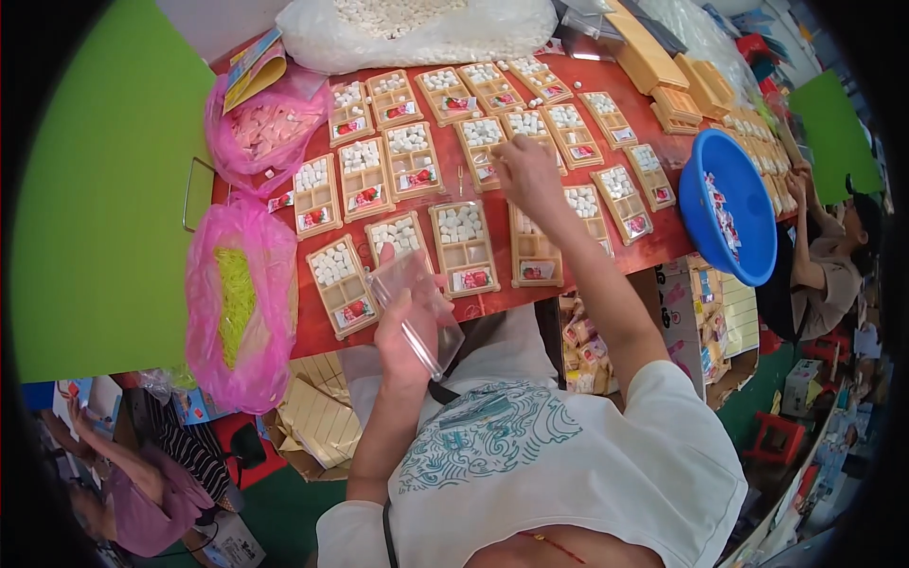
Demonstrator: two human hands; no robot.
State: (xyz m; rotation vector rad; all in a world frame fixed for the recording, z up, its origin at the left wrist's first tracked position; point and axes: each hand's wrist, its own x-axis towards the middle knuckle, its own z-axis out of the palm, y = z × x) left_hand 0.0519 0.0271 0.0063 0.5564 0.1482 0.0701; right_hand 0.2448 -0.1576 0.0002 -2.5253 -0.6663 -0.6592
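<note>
- The red tabletop (608, 76) carries nearly everything; the wearer is close against its near edge, so most of it seems within arm's reach.
- A big clear bag (412, 55) of white pieces slumps along the far side, probably there to leave the nearer surface for the trays.
- On the right, a blue basin (753, 204) tilts toward the wearer, perhaps to make its small packets easier to reach.
- Two pink bags, the upper bag (222, 142) with pale pink bits and the lower bag (265, 284) with yellow-green shreds, lie open at the left, their contents accessible.
- Tan compartment trays (465, 256) stand in rows, most with their long sides pointing away from the wearer, apparently so that matching compartments line up.
- A clear plastic piece, lid or shallow box (443, 327), is in the left hand (405, 327) above the near edge; that grip is closed around it, seemingly holding it clear of the trays.
- The right hand (525, 175) reaches over the middle rows, fingers bent; whether its grip pinches anything I cannot tell.
- Red-printed packets (472, 279) occupy near compartments in most trays.
- White pieces (461, 225) heap in the far compartments, presumably kept apart by the dividers.
</note>
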